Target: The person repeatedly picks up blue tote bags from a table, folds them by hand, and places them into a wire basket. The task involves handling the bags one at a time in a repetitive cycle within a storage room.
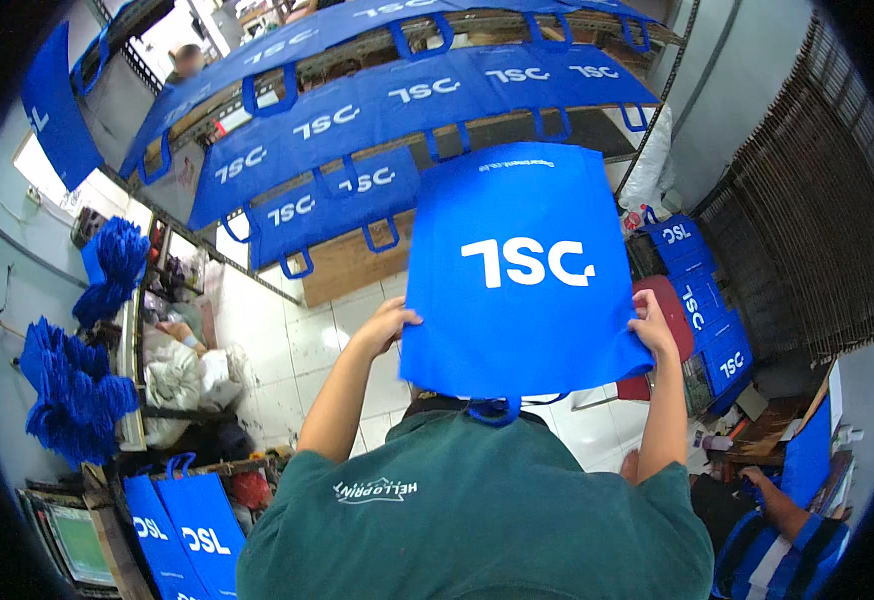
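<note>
A blue tote bag (517,335) with white lettering is spread out flat in front of my body, printed side up, its handle loop (495,411) hanging close to my shirt. My left hand (392,325) pinches the bag's left edge, fingertips partly behind the fabric. On the opposite edge my right hand (650,322) is closed in the same way, with the fabric drawn between the two. Beyond it, matching printed bags (332,118) lie side by side on tiered racks, handles dangling over the edges.
Bundles of blue fabric (75,395) hang on the left wall. More bags lie at lower left (202,530) and on the right (692,300), beside a red chair (665,318). A co-worker's arm (779,505) shows at lower right; another person (185,68) stands behind the racks.
</note>
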### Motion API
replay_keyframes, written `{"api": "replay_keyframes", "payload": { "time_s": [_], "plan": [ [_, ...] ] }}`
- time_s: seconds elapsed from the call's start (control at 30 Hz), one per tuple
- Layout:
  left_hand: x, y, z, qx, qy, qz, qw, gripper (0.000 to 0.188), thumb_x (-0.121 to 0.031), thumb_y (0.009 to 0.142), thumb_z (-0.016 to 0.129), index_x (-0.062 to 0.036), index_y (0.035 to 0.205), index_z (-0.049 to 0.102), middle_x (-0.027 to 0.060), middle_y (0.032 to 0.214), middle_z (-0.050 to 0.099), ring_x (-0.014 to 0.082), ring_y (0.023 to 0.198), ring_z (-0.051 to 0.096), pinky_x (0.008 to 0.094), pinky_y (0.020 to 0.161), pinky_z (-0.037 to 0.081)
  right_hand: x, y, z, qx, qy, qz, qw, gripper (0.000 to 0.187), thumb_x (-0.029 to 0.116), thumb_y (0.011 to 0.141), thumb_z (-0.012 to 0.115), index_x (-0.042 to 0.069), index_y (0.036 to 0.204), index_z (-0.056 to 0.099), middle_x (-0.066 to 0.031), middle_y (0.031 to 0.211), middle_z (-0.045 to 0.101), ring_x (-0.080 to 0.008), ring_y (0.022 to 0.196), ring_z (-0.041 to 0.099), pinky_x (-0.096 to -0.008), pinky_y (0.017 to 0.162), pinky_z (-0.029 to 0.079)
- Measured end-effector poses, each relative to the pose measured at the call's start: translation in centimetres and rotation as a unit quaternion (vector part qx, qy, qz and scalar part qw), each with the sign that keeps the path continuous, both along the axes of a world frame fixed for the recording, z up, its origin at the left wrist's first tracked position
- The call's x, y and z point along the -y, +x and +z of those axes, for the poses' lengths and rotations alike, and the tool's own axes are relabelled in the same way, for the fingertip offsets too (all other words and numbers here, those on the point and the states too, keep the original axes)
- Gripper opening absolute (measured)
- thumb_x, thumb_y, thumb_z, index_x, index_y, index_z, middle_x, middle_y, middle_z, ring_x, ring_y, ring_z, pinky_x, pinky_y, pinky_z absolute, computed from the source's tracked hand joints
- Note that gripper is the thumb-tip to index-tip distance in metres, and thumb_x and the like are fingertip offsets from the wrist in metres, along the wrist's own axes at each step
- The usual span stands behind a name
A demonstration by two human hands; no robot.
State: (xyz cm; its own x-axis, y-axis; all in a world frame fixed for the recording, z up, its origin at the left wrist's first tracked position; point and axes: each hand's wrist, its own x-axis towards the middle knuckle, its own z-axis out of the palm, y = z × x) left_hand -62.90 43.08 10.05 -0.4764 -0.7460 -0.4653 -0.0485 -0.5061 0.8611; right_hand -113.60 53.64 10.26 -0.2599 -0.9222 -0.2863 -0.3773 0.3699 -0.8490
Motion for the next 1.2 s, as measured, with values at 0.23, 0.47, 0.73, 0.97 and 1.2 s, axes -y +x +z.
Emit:
{"api": "replay_keyframes", "payload": {
  "time_s": [0.23,0.47,0.73,0.97,1.2],
  "plan": [
    [4.2,-4.4,-4.9,0.023,0.025,0.039,0.999,0.043,-0.001,0.069,0.045,-0.0065,0.110,0.056,0.0012,0.074,0.054,0.0112,0.060,0.051,0.0255,0.053,0.043,7.5,0.8,1.3,-0.196,0.072,0.095,0.973,0.044,0.001,0.062,0.055,0.001,0.106,0.062,-0.0206,0.108,0.060,-0.0290,0.102,0.058,-0.0343,0.088,0.044],
    [9.8,-5.2,-8.3,0.009,0.006,0.021,1.000,0.069,0.000,0.063,0.043,-0.0113,0.131,0.044,0.0030,0.089,0.057,0.0100,0.068,0.051,0.0219,0.062,0.043,14.1,1.1,0.3,-0.253,0.053,0.145,0.955,0.050,-0.002,0.065,0.050,-0.003,0.115,0.056,-0.0221,0.111,0.059,-0.0276,0.106,0.057,-0.0316,0.092,0.041],
    [21.5,-7.0,-15.0,-0.007,-0.085,0.119,0.989,0.072,0.003,0.066,0.041,-0.0130,0.136,0.038,0.0011,0.098,0.056,0.0083,0.073,0.044,0.0212,0.067,0.040,25.7,-1.2,-8.5,-0.197,-0.053,0.120,0.972,0.061,-0.002,0.061,0.052,-0.001,0.122,0.049,-0.0220,0.127,0.047,-0.0315,0.122,0.043,-0.0349,0.103,0.030],
    [38.8,-7.1,-32.7,0.096,-0.267,0.223,0.933,0.064,0.004,0.072,0.047,-0.0090,0.134,0.039,0.0143,0.121,0.054,0.0182,0.105,0.051,0.0299,0.092,0.038,46.2,-1.1,-23.8,-0.252,-0.158,0.162,0.941,0.070,-0.012,0.061,0.047,-0.001,0.130,0.040,-0.0180,0.131,0.045,-0.0266,0.125,0.039,-0.0330,0.105,0.026],
    [56.5,-4.4,-35.6,0.223,-0.284,0.267,0.894,0.060,-0.011,0.076,0.060,-0.0104,0.133,0.039,0.0198,0.105,0.056,0.0284,0.102,0.054,0.0394,0.086,0.043,67.2,-1.2,-36.6,-0.303,-0.282,0.125,0.902,0.043,-0.003,0.076,0.053,0.003,0.119,0.052,-0.0164,0.115,0.057,-0.0230,0.109,0.053,-0.0318,0.096,0.037]
  ]
}}
